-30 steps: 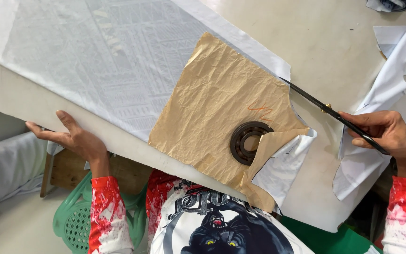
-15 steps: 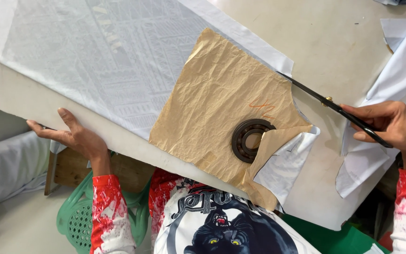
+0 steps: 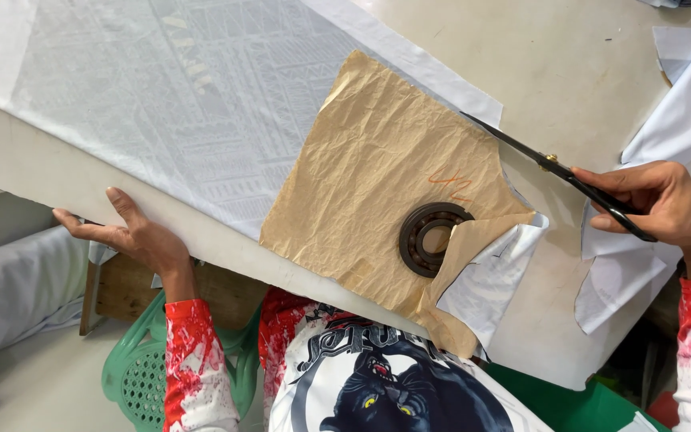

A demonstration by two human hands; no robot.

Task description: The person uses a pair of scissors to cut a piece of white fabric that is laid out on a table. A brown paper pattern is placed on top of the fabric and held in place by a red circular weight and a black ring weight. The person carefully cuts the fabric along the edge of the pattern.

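Note:
A crumpled brown paper pattern (image 3: 377, 176) lies on white patterned fabric (image 3: 161, 88) spread over the table. A dark metal bearing ring (image 3: 429, 238) weighs the paper down near its lower right corner. My right hand (image 3: 665, 204) grips black scissors (image 3: 549, 164), whose blades reach the fabric at the pattern's right edge. My left hand (image 3: 133, 236) rests on the table's near edge, fingers spread, holding nothing. A cut flap of paper and fabric (image 3: 485, 276) hangs by the ring.
Loose white fabric pieces (image 3: 673, 120) lie at the right of the beige table (image 3: 569, 64). A green plastic chair (image 3: 137, 368) and a wooden stool (image 3: 121, 292) stand below the table edge. More white cloth (image 3: 9, 280) hangs at the left.
The scissors and my right hand have shifted slightly along the pattern's right edge. My left hand stays on the table edge.

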